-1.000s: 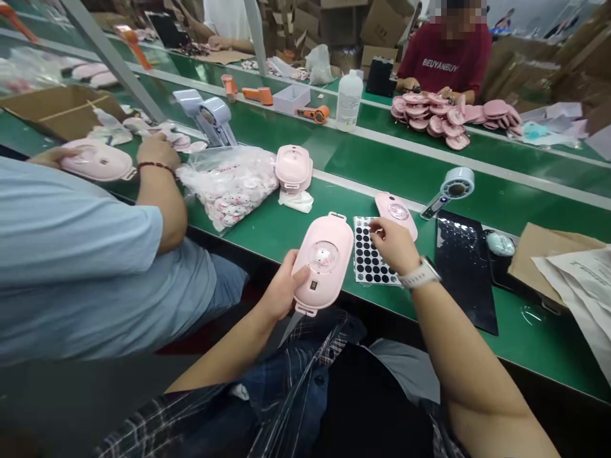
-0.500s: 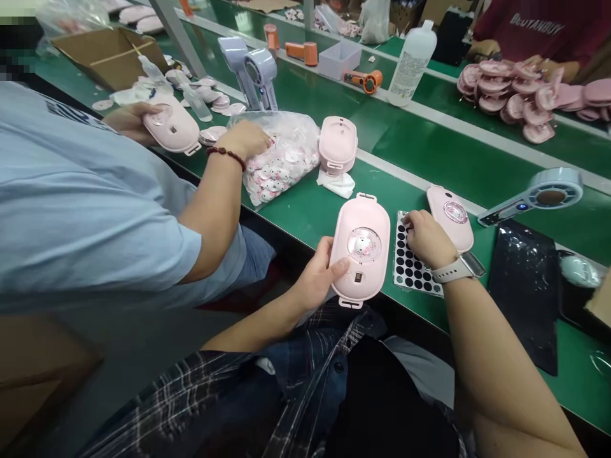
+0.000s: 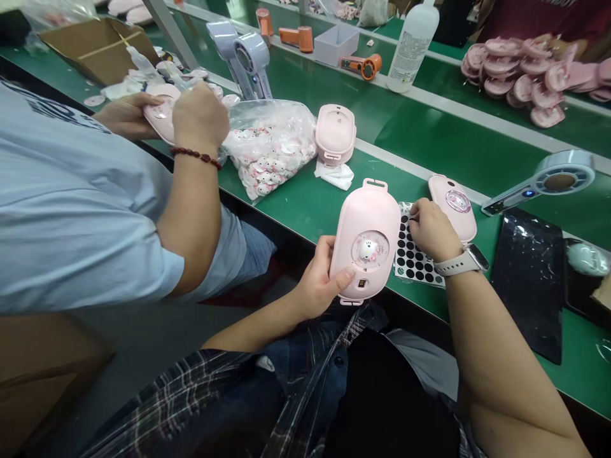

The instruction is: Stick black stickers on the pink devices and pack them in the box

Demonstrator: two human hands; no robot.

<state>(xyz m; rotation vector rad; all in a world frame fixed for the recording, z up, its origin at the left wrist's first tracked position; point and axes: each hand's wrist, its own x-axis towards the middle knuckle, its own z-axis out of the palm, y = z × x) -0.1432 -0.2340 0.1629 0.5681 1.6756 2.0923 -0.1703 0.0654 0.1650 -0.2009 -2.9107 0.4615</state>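
A pink oval plastic case (image 3: pixel 351 219) with a strap loop at each end is in my left hand (image 3: pixel 322 283), thumb on its front and fingers behind. A cat-face emblem (image 3: pixel 368 250) sits in its round clear recess, above a small dark display window. My right hand (image 3: pixel 432 230), wearing a watch, is over the upper part of a white sheet of black round stickers (image 3: pixel 414 259). Its fingers are curled and pinched together; whatever is between the tips is hidden. Just beyond this hand lies another pink case (image 3: pixel 453 210) with a similar emblem.
At left a co-worker (image 3: pixel 195 133) handles a pink case beside a clear bag of cat-face pieces (image 3: pixel 272 159). Stacked pink cases (image 3: pixel 335 130), a white bottle (image 3: pixel 411 51), a light-blue handheld fan (image 3: pixel 548 181) and a black plastic bag (image 3: pixel 527 280) are on the green bench.
My left hand has tilted the case slightly and brought it nearer. My right hand has shifted slightly at the sticker sheet. The co-worker's hand has moved from the bag to their case.
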